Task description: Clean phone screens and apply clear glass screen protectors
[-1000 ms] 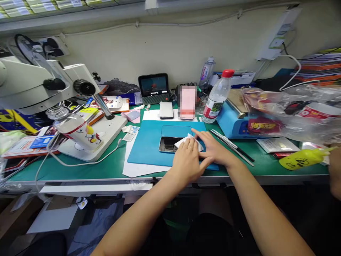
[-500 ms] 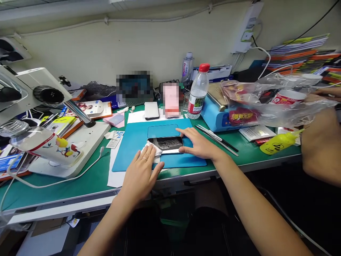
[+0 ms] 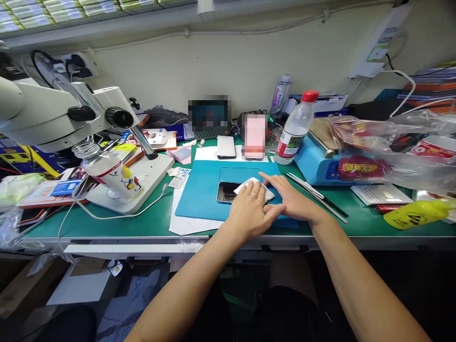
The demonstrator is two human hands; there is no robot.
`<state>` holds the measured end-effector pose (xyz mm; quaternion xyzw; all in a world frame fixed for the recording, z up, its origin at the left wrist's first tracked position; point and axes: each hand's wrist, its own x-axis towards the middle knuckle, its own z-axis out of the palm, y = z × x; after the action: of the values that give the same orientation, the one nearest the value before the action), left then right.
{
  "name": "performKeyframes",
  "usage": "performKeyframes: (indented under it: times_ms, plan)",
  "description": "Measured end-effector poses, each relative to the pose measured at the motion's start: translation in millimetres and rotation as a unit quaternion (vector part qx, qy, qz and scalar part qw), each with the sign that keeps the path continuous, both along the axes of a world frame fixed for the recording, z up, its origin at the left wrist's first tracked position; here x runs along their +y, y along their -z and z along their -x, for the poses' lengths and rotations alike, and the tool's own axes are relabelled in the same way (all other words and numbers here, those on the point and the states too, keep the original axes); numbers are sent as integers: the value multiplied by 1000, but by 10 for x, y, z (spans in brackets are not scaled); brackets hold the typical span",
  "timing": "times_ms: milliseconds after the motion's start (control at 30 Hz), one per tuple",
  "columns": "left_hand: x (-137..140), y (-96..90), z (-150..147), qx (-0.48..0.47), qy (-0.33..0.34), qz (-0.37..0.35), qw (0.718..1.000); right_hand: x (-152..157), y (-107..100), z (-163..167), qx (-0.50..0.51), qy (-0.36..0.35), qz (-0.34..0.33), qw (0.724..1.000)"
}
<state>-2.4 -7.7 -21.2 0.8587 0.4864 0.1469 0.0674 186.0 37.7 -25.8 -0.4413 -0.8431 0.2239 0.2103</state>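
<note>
Surface (image 3: 142, 225) in green carries a broad blue mat (image 3: 199, 204). Over it, a right hand (image 3: 290, 197) curves near one end of a phone (image 3: 224, 192) lying mid-mat, thumb and forefinger parted, any hold impossible to tell; a left hand (image 3: 249, 206), fingers laid flat, covers part of a white wipe (image 3: 269, 192) atop the phone.

2 bare forearms (image 3: 192, 278) extended, left hand (image 3: 249, 209) palm-down, fingers (image 3: 250, 192) flat, right hand (image 3: 291, 198) alongside, perhaps touching
</note>
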Motion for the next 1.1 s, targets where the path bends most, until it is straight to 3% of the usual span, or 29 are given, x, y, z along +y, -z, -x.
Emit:
performKeyframes:
  times_ms: [133, 300, 500, 633, 767, 1100]
  plan:
    - [-92, 24, -76, -12, 20, -15, 1000, 26, 13, -23, 57, -3, 0, 998]
    - [-330, 80, 135, 7, 37, -18, 999, 23, -4, -12, 68, 4, -12, 998]
    - [-350, 64, 747, 45, -78, 15, 996, 21, -3, -9, 23, 10, -15, 1000]
    - [-340, 55, 952, 72, -102, 42, 991, 10, -15, 2, -2, 27, -8, 1000]
    - [-351, 74, 784, 72, -100, 24, 992, 14, -14, 18, 16, 40, -29, 999]
    - [-81, 5, -139, 21, -20, 25, 999, 56, 45, -26, 116, 65, -42, 990]
